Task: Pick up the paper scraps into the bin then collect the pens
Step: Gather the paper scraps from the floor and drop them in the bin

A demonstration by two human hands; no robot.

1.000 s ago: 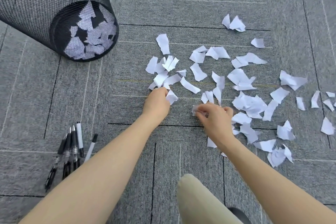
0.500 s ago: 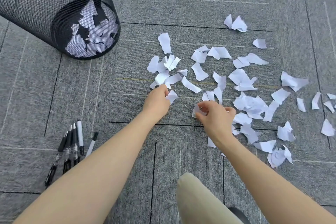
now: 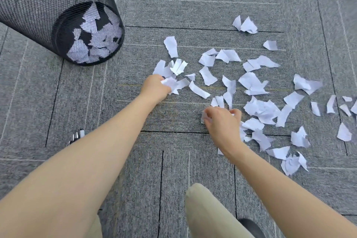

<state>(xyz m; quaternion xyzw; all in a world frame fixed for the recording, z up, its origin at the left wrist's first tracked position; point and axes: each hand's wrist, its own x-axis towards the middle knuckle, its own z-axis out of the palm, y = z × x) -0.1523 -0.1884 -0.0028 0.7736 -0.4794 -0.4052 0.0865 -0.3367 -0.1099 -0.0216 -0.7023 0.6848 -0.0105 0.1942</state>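
Observation:
Several white paper scraps (image 3: 251,83) lie scattered over the grey carpet, mostly to the centre and right. My left hand (image 3: 154,87) grips a bunch of scraps (image 3: 171,83) at the left edge of the pile. Nearer to me, my right hand (image 3: 222,121) pinches a small scrap (image 3: 203,117) between thumb and fingers. A black mesh bin (image 3: 38,6) stands at the upper left with white scraps showing through its base. The pens (image 3: 77,135) lie on the floor at the left, almost wholly hidden behind my left forearm.
My knee in beige trousers (image 3: 208,210) and a dark shoe (image 3: 251,226) sit at the bottom centre. Bare carpet lies between the bin and the scrap pile.
My left hand moved forward and left into the pile and gathered more scraps. My right hand stayed in place with its scrap. The view shifted, so my forearm now covers the pens.

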